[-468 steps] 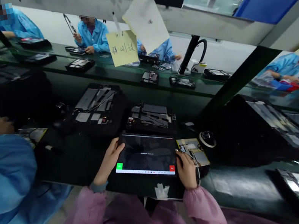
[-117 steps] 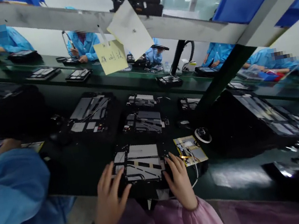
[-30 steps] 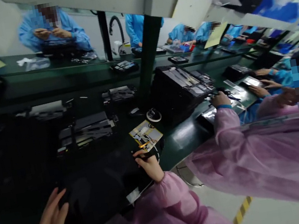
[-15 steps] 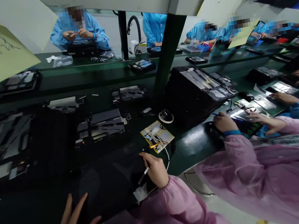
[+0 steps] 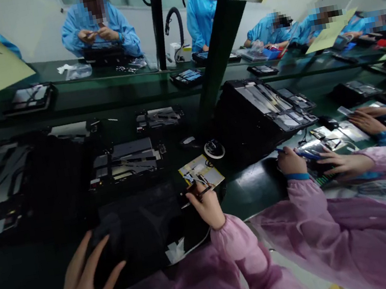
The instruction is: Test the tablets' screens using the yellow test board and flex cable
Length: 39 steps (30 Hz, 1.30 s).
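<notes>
My left hand lies at the lower left with fingers spread, by the left end of a dark flat panel. Whether its fingertips press on the panel cannot be made out. Beyond the panel's right end is my right hand, in a pink sleeve, at the near edge of a yellow-edged flat electronic part with white wires. Thumb and fingers pinch something small and dark that is too blurred to name. Shiny pale film scraps lie at the panel's near edge.
Opened tablet housings with exposed insides lie behind the panel. To the right rises a tall stack of devices. A round white-rimmed object sits between. A co-worker's hand holds a blue pen-like tool at the right. A dark post crosses the bench.
My right hand has moved up and right to the yellow-edged part; the black-and-white stick-like item no longer shows below it. My left hand stays spread. The view has shifted slightly.
</notes>
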{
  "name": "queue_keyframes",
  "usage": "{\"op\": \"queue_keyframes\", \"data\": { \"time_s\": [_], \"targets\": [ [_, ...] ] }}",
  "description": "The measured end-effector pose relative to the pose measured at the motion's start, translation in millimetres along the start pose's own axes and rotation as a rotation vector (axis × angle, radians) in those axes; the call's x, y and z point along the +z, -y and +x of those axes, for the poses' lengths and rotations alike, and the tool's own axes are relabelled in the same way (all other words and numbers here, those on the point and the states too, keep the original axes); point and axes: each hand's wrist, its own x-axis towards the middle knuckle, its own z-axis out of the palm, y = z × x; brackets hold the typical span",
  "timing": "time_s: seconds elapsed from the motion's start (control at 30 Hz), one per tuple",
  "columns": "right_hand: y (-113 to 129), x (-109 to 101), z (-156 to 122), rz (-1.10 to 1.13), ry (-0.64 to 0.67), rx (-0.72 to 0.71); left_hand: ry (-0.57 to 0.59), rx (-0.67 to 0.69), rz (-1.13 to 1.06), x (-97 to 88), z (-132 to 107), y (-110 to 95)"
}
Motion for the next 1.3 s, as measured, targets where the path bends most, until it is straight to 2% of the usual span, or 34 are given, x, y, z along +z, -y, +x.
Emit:
{"op": "queue_keyframes", "data": {
  "time_s": [0.1, 0.13, 0.2, 0.23, 0.33, 0.4, 0.5, 0.63, 0.77, 0.9, 1.1, 1.3],
  "targets": [
    [-6.6, -21.0, 10.9, 0.222, -0.006, 0.038, 0.069, 0.131, -0.099, 3.4, 50.6, -56.3],
    [-9.1, -25.6, 13.3, 0.285, 0.007, 0.050, 0.114, 0.232, -0.135, 9.3, 70.3, -76.5],
    [-13.4, -31.8, 16.0, 0.358, 0.024, 0.057, 0.207, 0.390, -0.176, 27.5, 108.4, -113.6],
    [-15.1, -33.9, 16.5, 0.369, 0.025, 0.054, 0.225, 0.420, -0.188, 38.7, 124.6, -128.9],
    [-19.1, -39.9, 16.6, 0.323, 0.025, 0.026, 0.330, 0.484, -0.238, 72.2, 153.0, -156.9],
    [-21.6, -45.0, 17.3, 0.270, 0.056, 0.001, 0.356, 0.489, -0.243, 88.7, 156.1, -159.9],
    [-24.9, -52.7, 23.1, 0.179, 0.115, -0.028, 0.304, 0.488, -0.150, 101.7, 151.2, -149.7],
    [-31.7, -54.5, 42.1, -0.065, 0.114, -0.190, 0.247, 0.454, -0.040, 104.7, 150.4, -136.1],
    [-48.1, -46.3, 60.2, -0.183, 0.195, -0.371, 0.243, 0.464, 0.035, 102.3, 155.7, -136.0],
    [-59.4, -42.6, 58.7, -0.172, 0.265, -0.361, 0.260, 0.451, -0.005, 100.9, 158.8, -136.7],
    [-51.3, -45.0, 44.2, -0.180, 0.231, -0.288, 0.339, 0.513, 0.044, 104.5, 158.0, -133.5],
    [-52.8, -43.1, 43.9, -0.174, 0.236, -0.292, 0.366, 0.575, 0.113, 109.4, 156.7, -135.1]
  ]
}}
